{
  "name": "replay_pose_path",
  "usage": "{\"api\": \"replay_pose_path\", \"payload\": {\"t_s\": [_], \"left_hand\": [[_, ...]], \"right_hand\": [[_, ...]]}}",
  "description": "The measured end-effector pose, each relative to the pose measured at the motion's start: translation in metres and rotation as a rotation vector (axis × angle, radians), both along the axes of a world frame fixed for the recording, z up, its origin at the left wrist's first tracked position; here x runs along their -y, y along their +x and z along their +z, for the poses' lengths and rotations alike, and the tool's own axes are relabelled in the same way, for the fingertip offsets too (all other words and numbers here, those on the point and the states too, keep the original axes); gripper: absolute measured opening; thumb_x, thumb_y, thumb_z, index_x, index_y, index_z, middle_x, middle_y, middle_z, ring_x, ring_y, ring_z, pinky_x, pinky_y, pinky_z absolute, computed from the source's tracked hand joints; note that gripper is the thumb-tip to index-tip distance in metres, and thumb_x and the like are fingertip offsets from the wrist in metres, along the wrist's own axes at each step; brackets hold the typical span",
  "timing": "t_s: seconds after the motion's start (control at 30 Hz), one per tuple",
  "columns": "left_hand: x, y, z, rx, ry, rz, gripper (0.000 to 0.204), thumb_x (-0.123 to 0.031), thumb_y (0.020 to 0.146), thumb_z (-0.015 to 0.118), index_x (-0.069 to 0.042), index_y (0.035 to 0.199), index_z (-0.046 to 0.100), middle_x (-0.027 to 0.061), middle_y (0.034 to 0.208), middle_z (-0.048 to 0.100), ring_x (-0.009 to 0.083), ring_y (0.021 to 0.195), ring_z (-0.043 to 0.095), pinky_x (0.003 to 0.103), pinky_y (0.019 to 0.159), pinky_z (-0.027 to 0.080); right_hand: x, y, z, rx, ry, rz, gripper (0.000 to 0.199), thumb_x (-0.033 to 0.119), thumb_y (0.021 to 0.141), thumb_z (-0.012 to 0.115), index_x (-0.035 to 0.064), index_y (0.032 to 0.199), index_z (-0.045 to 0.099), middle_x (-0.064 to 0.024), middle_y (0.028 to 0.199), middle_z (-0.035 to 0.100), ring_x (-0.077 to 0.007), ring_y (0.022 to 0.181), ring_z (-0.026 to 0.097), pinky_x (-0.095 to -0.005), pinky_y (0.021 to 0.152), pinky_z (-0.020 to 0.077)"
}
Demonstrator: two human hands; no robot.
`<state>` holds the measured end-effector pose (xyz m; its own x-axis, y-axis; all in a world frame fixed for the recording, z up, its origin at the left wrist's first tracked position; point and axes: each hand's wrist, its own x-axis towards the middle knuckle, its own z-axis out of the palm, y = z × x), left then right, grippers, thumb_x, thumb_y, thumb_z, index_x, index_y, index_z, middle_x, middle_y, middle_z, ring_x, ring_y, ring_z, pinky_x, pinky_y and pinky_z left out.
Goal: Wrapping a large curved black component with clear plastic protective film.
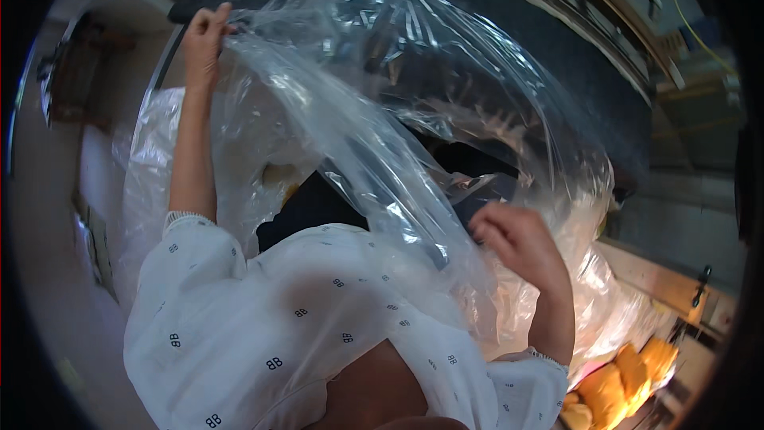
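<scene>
A large sheet of clear plastic film (350, 123) spreads in front of me, gathered into a loose fold that runs from the upper left down toward my right side. My left hand (208, 29) is raised at the far left and closed on one end of the film. Lower on the right, my right hand (519, 240) has its fingers curled together beside the film's lower part. Whether anything sits between those fingers is hidden. Part of the film lies over a dark padded surface (613, 123), and more of it hangs around my dark-clothed legs (310, 211).
The dark padded surface forms a long edge across the far side. Behind it are wooden boards (593, 12) and a yellow cord (688, 12). Yellow-orange cloth or bags (625, 386) lie at lower right, near a wooden frame (660, 279). Brown furniture (79, 72) stands at far left.
</scene>
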<state>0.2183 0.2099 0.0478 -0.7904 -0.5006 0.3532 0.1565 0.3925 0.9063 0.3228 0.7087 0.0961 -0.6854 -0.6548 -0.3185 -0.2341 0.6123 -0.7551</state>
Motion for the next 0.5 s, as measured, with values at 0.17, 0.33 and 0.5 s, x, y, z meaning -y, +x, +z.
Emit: {"api": "replay_pose_path", "payload": {"t_s": [0.17,0.33,0.5], "left_hand": [[-0.007,-0.009,-0.014,-0.055,0.061,-0.197,0.031,-0.021,0.076,0.073,-0.01,0.064,0.047,-0.0038,0.063,0.047,0.0041,0.061,0.044,0.018,0.057,0.034],[0.009,-0.009,-0.019,-0.025,0.126,-0.275,0.029,-0.015,0.076,0.073,-0.011,0.067,0.045,-0.0053,0.065,0.044,0.0039,0.062,0.042,0.018,0.058,0.034],[0.008,0.008,-0.024,0.186,-0.197,-0.261,0.025,-0.013,0.076,0.071,-0.009,0.072,0.047,-0.0059,0.068,0.04,0.0029,0.064,0.039,0.017,0.059,0.033]], "right_hand": [[0.128,-0.076,0.017,-0.116,-0.557,-0.079,0.022,0.008,0.08,0.061,0.0008,0.1,0.058,-0.0076,0.095,0.057,-0.014,0.083,0.055,-0.0251,0.073,0.0448],[0.177,-0.143,-0.042,-0.833,-0.192,0.038,0.052,0.023,0.076,0.067,0.0054,0.122,0.047,-0.0136,0.127,0.045,-0.0292,0.116,0.045,-0.0388,0.095,0.0379],[0.156,-0.167,-0.066,-1.077,0.301,-0.011,0.07,0.049,0.082,0.053,0.0116,0.138,0.032,-0.0058,0.144,0.03,-0.0254,0.133,0.027,-0.0453,0.106,0.0224]]}}
